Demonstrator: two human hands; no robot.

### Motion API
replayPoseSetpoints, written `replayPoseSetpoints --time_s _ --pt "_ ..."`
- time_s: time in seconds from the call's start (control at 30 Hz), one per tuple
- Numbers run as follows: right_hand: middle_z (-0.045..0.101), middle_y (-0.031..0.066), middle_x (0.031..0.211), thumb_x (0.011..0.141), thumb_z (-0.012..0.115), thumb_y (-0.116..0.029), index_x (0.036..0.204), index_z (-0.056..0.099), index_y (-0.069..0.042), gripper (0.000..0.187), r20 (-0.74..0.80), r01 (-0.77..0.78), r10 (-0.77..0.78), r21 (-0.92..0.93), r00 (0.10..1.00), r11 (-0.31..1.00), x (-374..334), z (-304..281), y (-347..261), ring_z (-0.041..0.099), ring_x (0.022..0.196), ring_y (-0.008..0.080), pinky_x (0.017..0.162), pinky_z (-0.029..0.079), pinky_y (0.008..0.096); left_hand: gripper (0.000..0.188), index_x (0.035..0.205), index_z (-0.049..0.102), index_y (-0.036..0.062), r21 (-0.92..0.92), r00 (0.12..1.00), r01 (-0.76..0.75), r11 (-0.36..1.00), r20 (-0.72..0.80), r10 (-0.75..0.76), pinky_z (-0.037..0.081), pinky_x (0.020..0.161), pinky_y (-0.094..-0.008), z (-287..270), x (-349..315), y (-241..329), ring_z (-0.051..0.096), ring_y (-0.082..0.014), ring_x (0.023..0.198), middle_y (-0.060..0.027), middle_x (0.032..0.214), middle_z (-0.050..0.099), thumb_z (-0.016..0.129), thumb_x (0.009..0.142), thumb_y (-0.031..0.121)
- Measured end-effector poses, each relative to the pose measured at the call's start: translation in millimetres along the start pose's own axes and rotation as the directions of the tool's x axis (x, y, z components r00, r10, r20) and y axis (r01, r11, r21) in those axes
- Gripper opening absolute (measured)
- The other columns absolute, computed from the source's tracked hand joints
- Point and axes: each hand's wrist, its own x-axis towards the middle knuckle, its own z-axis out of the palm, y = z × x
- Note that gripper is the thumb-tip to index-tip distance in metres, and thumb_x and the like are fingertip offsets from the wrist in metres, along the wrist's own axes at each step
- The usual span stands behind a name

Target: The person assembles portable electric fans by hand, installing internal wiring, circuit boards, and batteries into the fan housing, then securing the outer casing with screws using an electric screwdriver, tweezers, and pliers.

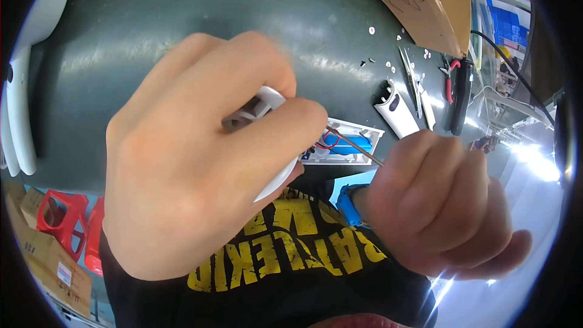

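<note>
My left hand [182,164] is closed round a white plastic housing [276,185], its curved rim showing between thumb and fingers. Part of the housing is an open, elongated shell with a blue cylindrical battery [352,144] and red wires [330,140] inside. In my right hand [440,200], shut in a fist, is a screwdriver [358,147]; its thin metal shaft points left across the open shell. The shaft's tip lies beside my left thumb, and exactly what it touches cannot be made out. The handle is hidden in my fist.
On the dark green tabletop [152,12] lie a white handle-shaped part [396,111], tweezers [410,82], red-handled pliers [449,81] and a black rod-like tool [462,97]. A cardboard box [419,9] stands far right. White curved housings [21,109] rest at the left. Red stools [64,215] are below.
</note>
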Motion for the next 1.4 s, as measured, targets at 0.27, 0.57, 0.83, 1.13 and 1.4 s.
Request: replayPoseSetpoints --time_s 0.27,0.57,0.83,1.13,1.4 --pt "0.052 -0.0043 0.08 0.096 0.035 -0.047 0.078 0.05 -0.017 0.037 -0.037 -0.061 0.061 -0.007 0.997 0.998 -9.9 -10.1 -3.9 0.054 0.072 0.0131 0.074 0.042 0.0326 0.043 0.086 0.069 0.0013 -0.15 0.969 -0.155 0.976 -0.217 0.121 0.057 0.074 -0.0405 7.3 -8.7 -21.0 0.063 -0.0242 0.075 -0.0099 0.082 0.061 0.086 0.055 0.026" --pt "0.036 -0.0024 0.043 0.094 0.04 -0.022 0.045 0.034 -0.018 0.049 0.325 -0.191 0.148 0.106 0.934 0.976 59.6 -3.5 -1.2 0.033 0.033 0.0107 0.035 0.019 0.0263 0.026 0.079 0.069 0.008 -0.28 0.962 -0.074 0.957 -0.271 -0.005 0.057 0.065 -0.0366 17.0 5.1 -6.3 0.062 -0.0215 0.072 -0.0045 0.083 0.058 0.083 0.06 0.017" --pt "0.035 -0.0018 0.044 0.091 0.041 -0.015 0.045 0.034 -0.014 0.047 0.249 -0.079 0.041 0.145 0.968 0.986 51.1 0.8 18.9 0.033 0.034 0.01 0.035 0.018 0.0253 0.025 0.075 0.068 0.0106 -0.33 0.966 0.027 0.943 -0.235 -0.11 0.055 0.065 -0.0372 22.9 -1.6 -9.4 0.061 -0.0193 0.069 -0.0027 0.083 0.057 0.083 0.056 0.017" --pt "0.031 -0.0036 0.044 0.09 0.041 -0.013 0.045 0.03 -0.015 0.046 0.272 -0.125 0.091 0.111 0.958 0.986 53.3 -7.2 13.3 0.031 0.034 0.0087 0.036 0.016 0.0255 0.023 0.073 0.068 0.0129 -0.328 0.966 0.04 0.944 -0.227 -0.12 0.053 0.064 -0.0354 24.3 1.7 -5.5 0.06 -0.0187 0.071 -0.0016 0.084 0.055 0.081 0.056 0.015" --pt "0.036 -0.0048 0.049 0.091 0.036 -0.01 0.052 0.026 -0.016 0.041 0.478 -0.189 0.113 0.113 0.871 0.976 37.0 -36.2 1.1 0.032 0.036 0.0042 0.04 0.018 0.0214 0.024 0.073 0.067 0.0119 -0.322 0.978 -0.036 0.946 -0.204 -0.032 0.053 0.065 -0.0354 26.6 -1.2 -14.7 0.06 -0.0193 0.072 -0.0025 0.086 0.055 0.082 0.054 0.012"
